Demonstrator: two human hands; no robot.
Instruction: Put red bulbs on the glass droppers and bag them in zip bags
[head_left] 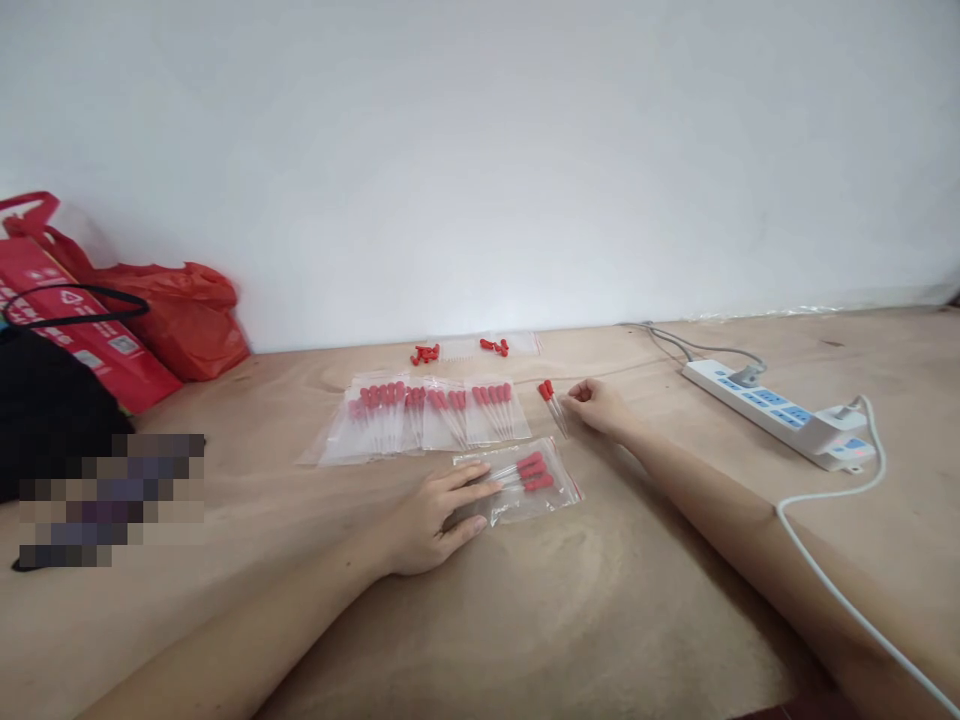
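Fingers stretched out, my left hand (442, 505) rests on the left end of a clear zip bag (525, 505). Inside that bag lie several droppers with red rubber bulbs (536, 472), bulbs to the right. My right hand (598, 408) is beside two loose droppers (552, 402) on the table, its fingers curled in and their tips close to the clear tubes. Whether those fingertips touch or hold anything is too small to make out. Behind my left hand, overlapping zip bags (375, 430) lie in a row, with red-bulbed droppers in them.
Loose red bulbs (425, 354) and another clear bag (517, 346) with red bulbs on it lie near the wall. A white power strip (772, 410) with a cable (825, 582) is on the right. Red bags (180, 310) and a black item (60, 410) stand at left.
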